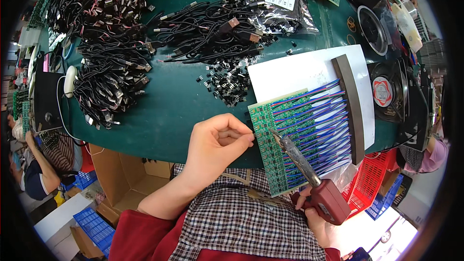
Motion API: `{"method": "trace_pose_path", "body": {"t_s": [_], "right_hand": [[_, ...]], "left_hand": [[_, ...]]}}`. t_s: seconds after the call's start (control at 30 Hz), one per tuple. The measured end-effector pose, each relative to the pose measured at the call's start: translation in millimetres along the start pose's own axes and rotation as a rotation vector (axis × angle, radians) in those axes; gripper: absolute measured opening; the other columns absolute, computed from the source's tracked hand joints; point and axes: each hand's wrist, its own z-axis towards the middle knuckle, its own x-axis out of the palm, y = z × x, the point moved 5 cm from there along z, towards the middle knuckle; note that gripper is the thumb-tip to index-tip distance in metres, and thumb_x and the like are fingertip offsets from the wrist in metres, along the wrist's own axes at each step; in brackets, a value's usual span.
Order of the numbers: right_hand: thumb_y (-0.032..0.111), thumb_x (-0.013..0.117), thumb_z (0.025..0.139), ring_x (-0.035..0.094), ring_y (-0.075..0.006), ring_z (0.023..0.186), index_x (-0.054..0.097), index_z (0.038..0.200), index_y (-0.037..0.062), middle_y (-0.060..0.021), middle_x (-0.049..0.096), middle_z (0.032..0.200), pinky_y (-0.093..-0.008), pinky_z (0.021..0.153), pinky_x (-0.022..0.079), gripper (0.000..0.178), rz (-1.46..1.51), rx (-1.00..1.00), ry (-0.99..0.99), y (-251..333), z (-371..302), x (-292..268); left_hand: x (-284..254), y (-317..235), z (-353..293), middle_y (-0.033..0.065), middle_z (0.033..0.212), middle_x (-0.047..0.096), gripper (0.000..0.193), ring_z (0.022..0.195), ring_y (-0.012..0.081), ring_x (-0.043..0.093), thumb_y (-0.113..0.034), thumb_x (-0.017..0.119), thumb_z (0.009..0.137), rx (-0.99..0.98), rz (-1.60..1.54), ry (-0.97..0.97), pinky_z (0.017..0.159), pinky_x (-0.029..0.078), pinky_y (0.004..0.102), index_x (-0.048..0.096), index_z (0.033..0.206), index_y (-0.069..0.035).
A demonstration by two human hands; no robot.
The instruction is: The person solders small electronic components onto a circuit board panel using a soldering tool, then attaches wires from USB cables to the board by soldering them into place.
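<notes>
The green circuit board panel (270, 159) lies right of the frame's centre, its left long side next to the left hand (215, 142) and its lower corner reaching past the front edge of the green table (164, 111). That edge curves across the frame from the left to the lower middle. The widest stretch of open green surface runs between the cable bundles (113, 58) at the upper left and the left hand; on the other side, the panel's wires (331, 116) run in blue and red rows up to a dark bar (351, 111), which lies over a white sheet (290, 75) near the sheet's right edge. Room is tighter there, with a round black part (385, 92) just beside the sheet.

The left hand's thumb and forefinger come together in a pinch at the panel's left edge; whether something thin sits between them, I cannot tell. The right hand (316, 220), at the lower right, has its fingers wrapped around the soldering iron (302, 164), whose tip points at the panel's left part; contact is unclear.

At the top, a clear plastic bag (282, 12) holds dark small pieces, with loose black components (227, 84) below it. An open cardboard box (128, 176) stands under the table edge at left, a red basket (369, 179) at lower right, and a blue crate (94, 229) at lower left.
</notes>
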Motion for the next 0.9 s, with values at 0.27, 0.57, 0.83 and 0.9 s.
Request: {"method": "trace_pose_path", "body": {"t_s": [0.27, 0.57, 0.83, 0.9], "right_hand": [[0.045, 0.069, 0.075, 0.054, -0.0140, 0.063, 0.053, 0.102, -0.0010, -0.0066, 0.052, 0.093, -0.0243, 0.057, 0.038, 0.056, -0.017, 0.087, 0.029, -1.7, 0.9, 2.3], [0.052, 0.064, 0.076, 0.051, -0.0128, 0.067, 0.054, 0.097, 0.0024, -0.0047, 0.056, 0.077, -0.0262, 0.064, 0.037, 0.055, -0.099, 0.108, 0.045, 4.0, 3.8, 6.5], [0.056, 0.059, 0.077, 0.049, -0.0137, 0.065, 0.058, 0.073, 0.0051, -0.0034, 0.055, 0.068, -0.0260, 0.062, 0.036, 0.051, -0.195, 0.139, 0.026, -1.4, 3.6, 4.9], [0.057, 0.058, 0.077, 0.049, -0.0136, 0.065, 0.058, 0.069, 0.0056, -0.0034, 0.055, 0.067, -0.0260, 0.061, 0.036, 0.052, -0.227, 0.128, 0.024, -5.5, 2.8, 2.6]], "left_hand": [[9.6, 0.6, 0.8, 0.0003, 0.078, 0.055, 0.025, 0.073, 0.0053, 0.055, 0.006, 0.056, 0.079, 0.058, 0.083, -0.007, 0.065, 0.046, 0.0196, 0.046, 0.100, -0.003], [8.5, 3.0, 6.1, -0.0008, 0.079, 0.054, 0.028, 0.074, 0.0054, 0.054, 0.010, 0.055, 0.079, 0.043, 0.064, 0.065, 0.065, 0.046, 0.0192, 0.044, 0.101, -0.004], [7.2, 2.3, 8.6, -0.0009, 0.080, 0.054, 0.029, 0.074, 0.0037, 0.053, 0.011, 0.053, 0.078, 0.038, 0.084, 0.093, 0.066, 0.044, 0.0182, 0.043, 0.099, -0.005], [6.6, 2.1, 9.8, -0.0008, 0.080, 0.054, 0.029, 0.074, 0.0034, 0.052, 0.011, 0.053, 0.078, 0.033, 0.090, 0.094, 0.065, 0.043, 0.0180, 0.043, 0.099, -0.006]]}}
